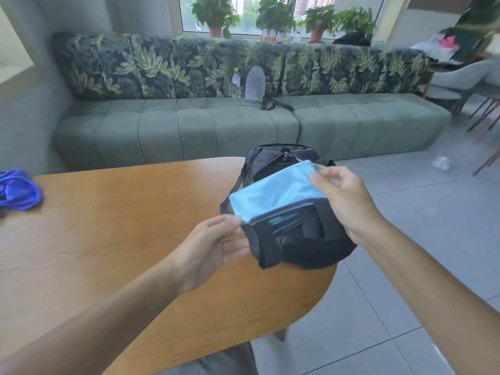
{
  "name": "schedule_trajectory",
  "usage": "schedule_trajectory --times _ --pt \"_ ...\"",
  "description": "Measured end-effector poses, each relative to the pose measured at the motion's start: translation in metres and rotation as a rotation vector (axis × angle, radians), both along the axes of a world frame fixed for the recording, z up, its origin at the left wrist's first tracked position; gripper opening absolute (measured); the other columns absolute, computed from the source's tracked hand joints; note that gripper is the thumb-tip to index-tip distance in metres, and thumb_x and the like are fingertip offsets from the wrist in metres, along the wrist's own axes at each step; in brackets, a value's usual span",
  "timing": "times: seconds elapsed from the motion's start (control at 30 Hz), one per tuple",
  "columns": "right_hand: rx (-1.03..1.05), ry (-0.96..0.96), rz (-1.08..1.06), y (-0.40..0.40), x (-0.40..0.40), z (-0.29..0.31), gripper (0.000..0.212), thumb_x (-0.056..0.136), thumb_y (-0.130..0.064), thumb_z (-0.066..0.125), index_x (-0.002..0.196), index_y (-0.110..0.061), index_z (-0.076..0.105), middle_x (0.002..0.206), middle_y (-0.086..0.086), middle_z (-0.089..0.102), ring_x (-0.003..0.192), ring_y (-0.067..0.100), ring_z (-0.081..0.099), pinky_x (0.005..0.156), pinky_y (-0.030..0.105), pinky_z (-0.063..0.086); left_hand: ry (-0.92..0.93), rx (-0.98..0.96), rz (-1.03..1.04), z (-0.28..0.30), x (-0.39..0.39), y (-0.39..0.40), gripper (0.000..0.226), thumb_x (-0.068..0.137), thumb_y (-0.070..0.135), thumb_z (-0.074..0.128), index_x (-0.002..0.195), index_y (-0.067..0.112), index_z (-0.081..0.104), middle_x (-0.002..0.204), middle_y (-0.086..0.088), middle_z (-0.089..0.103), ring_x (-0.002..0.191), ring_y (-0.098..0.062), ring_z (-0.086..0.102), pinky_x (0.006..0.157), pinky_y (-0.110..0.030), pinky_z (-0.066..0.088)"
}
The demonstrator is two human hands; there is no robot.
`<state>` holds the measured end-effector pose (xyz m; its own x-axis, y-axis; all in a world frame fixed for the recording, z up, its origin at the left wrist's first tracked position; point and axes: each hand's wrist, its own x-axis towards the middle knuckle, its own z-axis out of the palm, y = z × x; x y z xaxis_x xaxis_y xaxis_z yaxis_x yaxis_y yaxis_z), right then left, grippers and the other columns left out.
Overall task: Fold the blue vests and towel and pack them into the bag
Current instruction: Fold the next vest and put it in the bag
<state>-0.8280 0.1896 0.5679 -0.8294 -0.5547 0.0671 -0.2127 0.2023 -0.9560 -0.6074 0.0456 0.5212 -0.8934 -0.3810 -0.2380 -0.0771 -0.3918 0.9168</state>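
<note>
Folded light-blue towel (276, 189) sits across the open mouth of the black duffel bag (305, 239), which rests on the right end of the wooden tabletop (108, 226), partly overhanging the edge.

Left hand (213, 250): thumb and fingertips pinch the towel's near-left corner; the other fingers are loosely extended under it. Right hand (343, 196): fingers curled, pinching the far-right corner at the bag's rim. Towel is held flat between the two, roughly level with the zip opening.

Handling read: towel is light, soft, zero stiffness. It sags and unfolds if only one corner is held. Best to keep the two diagonal corner pinches, or slide a flat palm under the fold, then lower it in. Grippy cloth, no slip or breakage risk; the only risk is the fold coming undone or catching on the zipper teeth.

Bag is soft-sided too; its walls likely collapse inward, and the handles (266, 247) droop over the near side.

Blue vests (19, 192) lie bunched at the tabletop's far left edge, well apart from the bag, apparently not yet folded. Thin, floppy fabric; they look likely to slide on the wood.
</note>
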Motion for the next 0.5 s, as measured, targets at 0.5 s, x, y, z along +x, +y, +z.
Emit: schedule_trajectory --times 0.5 --pt "0.363 -0.475 0.243 -0.037 -0.119 0.002 0.028 0.101 -0.010 0.049 0.122 -0.007 0.068 0.117 0.020 0.072 0.097 0.030 0.073 0.084 0.041 0.060 -0.487 -0.129 0.030 0.076 -0.166 -0.037 0.016 0.104 0.013 0.051 0.094 0.009 0.063 0.075 -0.007 0.069 0.074 -0.018 0.065 0.078 -0.031 0.058"
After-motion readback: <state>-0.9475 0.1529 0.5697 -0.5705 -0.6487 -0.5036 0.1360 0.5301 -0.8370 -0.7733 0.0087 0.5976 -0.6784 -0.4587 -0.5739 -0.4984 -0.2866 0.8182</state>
